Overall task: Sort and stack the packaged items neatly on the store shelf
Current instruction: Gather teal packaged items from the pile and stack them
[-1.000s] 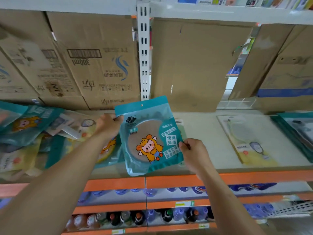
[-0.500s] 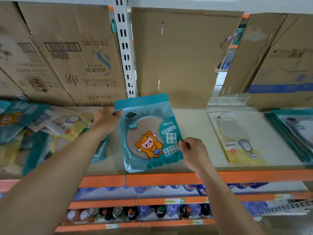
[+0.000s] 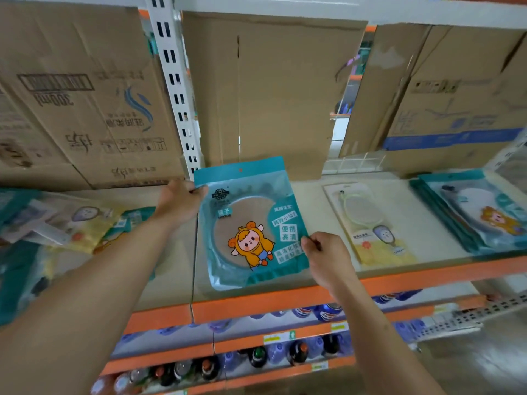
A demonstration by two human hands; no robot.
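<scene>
I hold a teal mirror packet (image 3: 251, 223) with a cartoon figure over the middle of the pale shelf (image 3: 319, 201). My left hand (image 3: 179, 203) pinches its upper left corner and my right hand (image 3: 328, 255) pinches its right edge. Its lower end hangs near the shelf's orange front lip (image 3: 427, 276). A jumbled heap of teal and yellow packets (image 3: 71, 223) lies on the shelf to the left. A single yellow packet with a hand mirror (image 3: 370, 223) lies flat to the right, and a stack of teal packets (image 3: 479, 215) sits at the far right.
Cardboard boxes (image 3: 273, 92) line the back of the shelf, with a white slotted upright (image 3: 174, 89) between them. Bottles (image 3: 256, 357) fill the lower shelves below the orange lip. A grey floor shows at the lower right.
Both hands have carried the teal packet slightly rightward along the shelf, away from the heap at the left. The view has shifted right, so the heap now sits further left.
</scene>
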